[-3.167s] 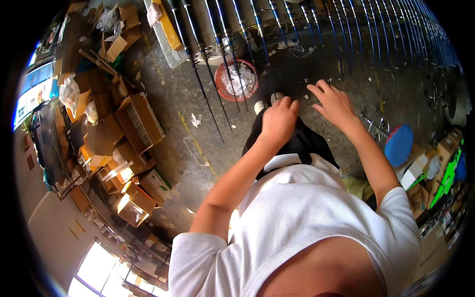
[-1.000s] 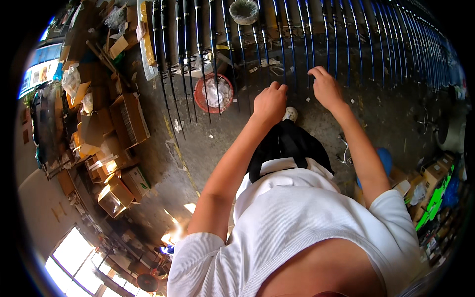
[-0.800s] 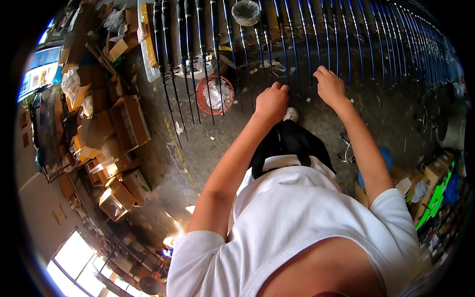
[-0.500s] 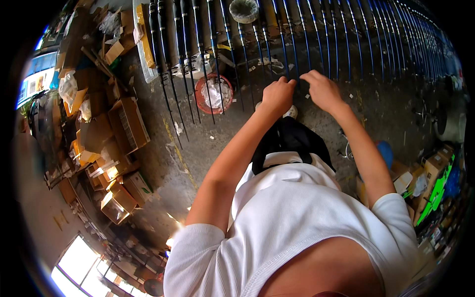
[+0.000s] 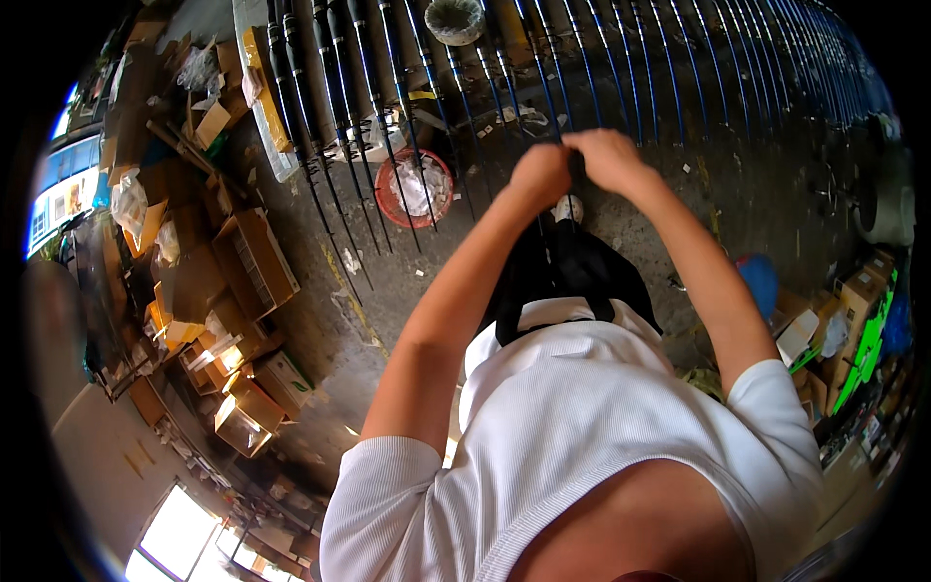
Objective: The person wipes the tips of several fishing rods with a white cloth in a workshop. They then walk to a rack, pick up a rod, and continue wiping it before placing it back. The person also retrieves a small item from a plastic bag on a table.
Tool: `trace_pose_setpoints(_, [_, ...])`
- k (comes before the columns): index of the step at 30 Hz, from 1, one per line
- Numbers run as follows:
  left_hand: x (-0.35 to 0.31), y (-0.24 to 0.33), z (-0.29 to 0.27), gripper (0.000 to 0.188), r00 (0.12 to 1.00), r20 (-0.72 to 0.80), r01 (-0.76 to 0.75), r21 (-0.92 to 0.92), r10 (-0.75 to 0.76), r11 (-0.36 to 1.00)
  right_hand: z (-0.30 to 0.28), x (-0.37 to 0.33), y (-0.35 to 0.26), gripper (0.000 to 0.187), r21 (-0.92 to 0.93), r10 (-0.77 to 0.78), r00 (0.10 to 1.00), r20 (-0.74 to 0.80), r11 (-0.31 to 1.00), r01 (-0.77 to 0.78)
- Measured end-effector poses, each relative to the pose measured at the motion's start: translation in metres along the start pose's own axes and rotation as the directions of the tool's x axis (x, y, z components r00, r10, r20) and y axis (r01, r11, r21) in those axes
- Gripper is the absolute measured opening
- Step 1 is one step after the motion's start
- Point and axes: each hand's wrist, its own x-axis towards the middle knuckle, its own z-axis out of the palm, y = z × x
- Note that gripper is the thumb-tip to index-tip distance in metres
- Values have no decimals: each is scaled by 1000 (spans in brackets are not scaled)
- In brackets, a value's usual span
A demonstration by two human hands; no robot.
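A long row of dark blue fishing rods (image 5: 395, 58) hangs across the top of the view, their thin ends pointing toward me. My left hand (image 5: 540, 177) is closed around the lower part of one rod in the middle of the row. Close beside it, nearly touching, is my right hand (image 5: 609, 160), fingers bent and pinched at the same spot. Whatever lies between the right fingertips is too small and hidden to make out.
A round grey bowl-like thing (image 5: 454, 21) sits among the rods. Below them stands a red basket (image 5: 385, 201) holding white scraps. Open cardboard boxes (image 5: 254, 262) pile up at the left. More boxes (image 5: 860, 296) and a blue round object (image 5: 755, 283) are at the right.
My right hand has come in toward the left, closing the gap between them. Both hands appear slightly higher and further left in view, which has itself shifted a little.
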Motion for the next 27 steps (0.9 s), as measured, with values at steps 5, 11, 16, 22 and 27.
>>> trace_pose_setpoints(5, [19, -21, -42, 31, 919, -395, -99, -225, 3, 969, -31, 10, 16, 43, 139, 22, 943, -331, 990, 26])
trace_pose_setpoints(11, [-6, 30, -35, 26, 957, -289, -69, -183, 14, 981, -31, -40, 52, 37, 111, 264, 941, -211, 963, -245])
trace_pose_setpoints(16, [25, 67, -11, 31, 994, -65, 94, 53, -90, 994, -32, -28, 34, 34, -6, 245, 943, -225, 968, -253])
trace_pose_setpoints(22, [32, 47, 28, 19, 997, 67, -46, 41, 43, 998, -7, -38, 43, 31, -13, 185, 973, -136, 982, -188])
trace_pose_setpoints(27, [1, 47, 45, 25, 941, 310, -152, 35, 133, 988, -6, -58, 40, 41, -23, 174, 967, 186, 985, -172])
